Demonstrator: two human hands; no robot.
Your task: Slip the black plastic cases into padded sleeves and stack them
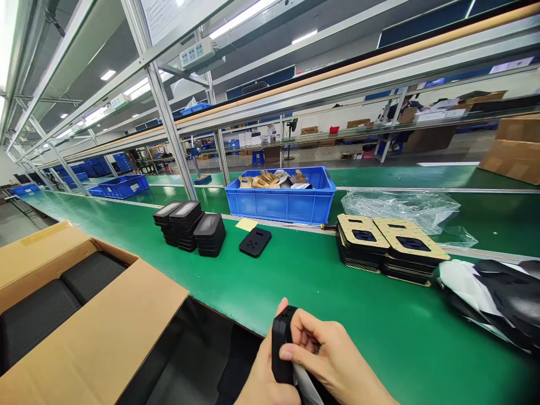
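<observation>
My left hand [264, 374] is wrapped around a black plastic housing [280, 349], held on edge above the front of the green bench. Close against it is my right hand [333, 354], with thumb and curled fingers pinched at the housing's face. A strip of greyish-white film [307, 387] hangs below that thumb, partly hidden by the hand. Beyond the hands, a flat black plate with cutouts [255, 242] lies on the bench beside a yellow paper slip [246, 224]. Stacked black covers [210, 233] stand to its left.
Two stacks of tan-backed black plates [407, 242] sit right, near clear plastic wrap [400, 208] and a black-and-white bag [489, 298]. A blue bin [280, 203] holds scraps. A screwdriver [328, 226] lies near the rail. An open carton [97, 320] stands left.
</observation>
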